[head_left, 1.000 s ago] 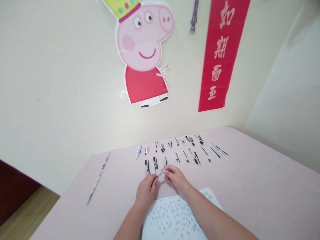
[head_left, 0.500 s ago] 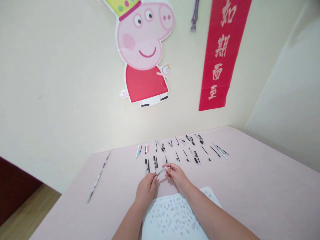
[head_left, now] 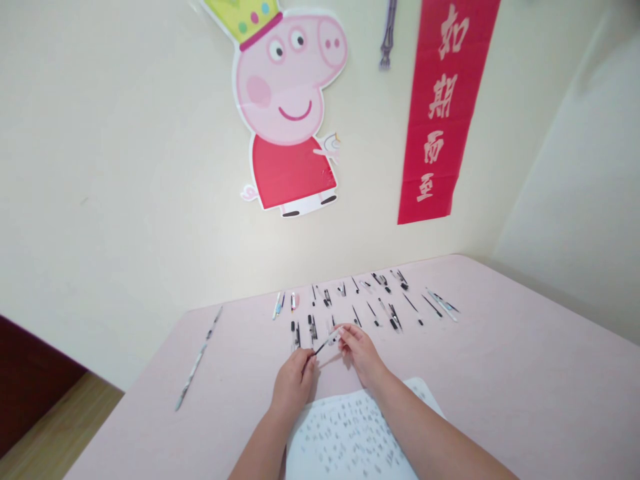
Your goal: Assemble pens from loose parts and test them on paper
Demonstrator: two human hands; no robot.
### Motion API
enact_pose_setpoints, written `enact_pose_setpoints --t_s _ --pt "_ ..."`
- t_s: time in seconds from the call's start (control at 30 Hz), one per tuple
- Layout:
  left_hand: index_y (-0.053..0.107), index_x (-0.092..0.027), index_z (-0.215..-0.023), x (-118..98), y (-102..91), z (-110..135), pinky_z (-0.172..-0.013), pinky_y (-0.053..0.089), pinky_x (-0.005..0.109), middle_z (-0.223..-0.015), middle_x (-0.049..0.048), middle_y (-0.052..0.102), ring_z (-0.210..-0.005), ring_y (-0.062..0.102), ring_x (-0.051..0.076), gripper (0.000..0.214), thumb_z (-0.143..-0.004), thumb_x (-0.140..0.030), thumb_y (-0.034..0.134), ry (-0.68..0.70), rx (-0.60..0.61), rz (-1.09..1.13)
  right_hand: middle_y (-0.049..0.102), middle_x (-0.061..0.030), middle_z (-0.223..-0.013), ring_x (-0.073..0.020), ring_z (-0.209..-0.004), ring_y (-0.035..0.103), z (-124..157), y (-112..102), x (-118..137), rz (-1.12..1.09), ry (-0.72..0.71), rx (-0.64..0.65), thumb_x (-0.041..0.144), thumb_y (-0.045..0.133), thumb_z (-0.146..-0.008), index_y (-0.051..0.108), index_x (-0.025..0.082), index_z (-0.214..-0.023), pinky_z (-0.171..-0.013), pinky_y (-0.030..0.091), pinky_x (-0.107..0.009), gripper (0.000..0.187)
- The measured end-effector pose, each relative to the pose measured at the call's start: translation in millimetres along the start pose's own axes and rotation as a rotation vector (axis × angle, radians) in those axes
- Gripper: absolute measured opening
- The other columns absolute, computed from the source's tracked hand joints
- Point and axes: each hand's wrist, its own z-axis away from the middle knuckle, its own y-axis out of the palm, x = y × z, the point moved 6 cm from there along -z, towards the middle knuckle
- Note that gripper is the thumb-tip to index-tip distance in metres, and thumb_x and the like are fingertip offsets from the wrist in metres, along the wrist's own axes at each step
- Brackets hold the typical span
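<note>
Above the near edge of the pen rows, my left hand (head_left: 295, 379) pinches the dark end of a thin pen refill (head_left: 318, 350). My right hand (head_left: 361, 352) grips the far end of a clear pen barrel (head_left: 332, 339), which is in line with the refill and slants up to the right. How far the refill sits inside the barrel is too small to tell. Just beyond my hands lie a black-capped pen set (head_left: 312, 328) and another set of pen parts (head_left: 296, 335). A white mat with small dark marks (head_left: 345, 433) lies under my forearms.
Several pen parts, such as black refills (head_left: 411, 303) and caps, lie in two rows along the table's back. Pale pens (head_left: 442, 305) rest at the right end. A long patterned stick (head_left: 198, 363) lies at left on the pink table (head_left: 500, 373). A wall stands behind.
My right hand has drawn slightly away to the right with the barrel, and a longer stretch of the barrel and dark refill shows between my hands. The view has shifted slightly.
</note>
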Motion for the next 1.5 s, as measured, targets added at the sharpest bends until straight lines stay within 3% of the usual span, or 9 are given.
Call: enact_pose_setpoints --t_s 0.43,0.7,0.97,1.2,1.5 --pt "0.059 -0.020 -0.095 4 1.9 1 -0.079 0.045 0.032 -0.094 0.0073 0.065 -0.088 0.060 0.020 0.027 -0.088 -0.031 0.036 -0.029 0.009 0.001 0.052 0.0026 -0.056 -0.0097 -0.050 0.047 0 -9 13 -0.113 -0.020 -0.131 0.043 0.070 -0.060 0.061 0.017 -0.076 -0.046 0.036 -0.021 0.032" --pt "0.058 -0.020 -0.095 2 0.0 0 -0.080 0.045 0.035 -0.093 0.0080 0.064 -0.088 0.060 0.021 0.028 -0.089 -0.032 0.034 -0.038 -0.003 0.027 0.062 -0.0020 -0.072 -0.0077 -0.048 0.046 3 -2 12 -0.097 0.005 -0.069 0.042 0.063 -0.066 0.055 0.017 -0.074 -0.040 0.035 -0.019 0.027" --pt "0.059 -0.019 -0.093 1 -0.7 0 -0.076 0.046 0.032 -0.088 0.0067 0.065 -0.083 0.060 0.019 0.026 -0.087 -0.032 0.037 -0.027 -0.033 0.068 0.055 0.0042 -0.058 -0.0036 -0.040 0.038 8 13 -3 0.009 0.106 0.081 0.031 0.070 -0.059 0.060 0.015 -0.081 -0.037 0.028 -0.016 0.029" --pt "0.059 -0.019 -0.094 0 2.0 0 -0.076 0.046 0.034 -0.088 0.0075 0.065 -0.084 0.059 0.020 0.027 -0.087 -0.033 0.037 -0.029 -0.009 0.099 0.055 0.0038 -0.059 -0.0023 -0.038 0.034 12 19 -4 0.058 0.115 0.148 0.038 0.072 -0.060 0.063 0.014 -0.084 -0.035 0.024 -0.016 0.035" --pt "0.060 -0.019 -0.102 -1 5.2 0 -0.083 0.045 0.038 -0.097 0.0098 0.064 -0.092 0.058 0.022 0.032 -0.088 -0.034 0.035 0.001 0.042 0.122 0.057 0.0030 -0.057 -0.0027 -0.037 0.036 10 17 -4 0.064 0.091 0.132 0.040 0.071 -0.060 0.062 0.015 -0.076 -0.035 0.024 -0.017 0.031"
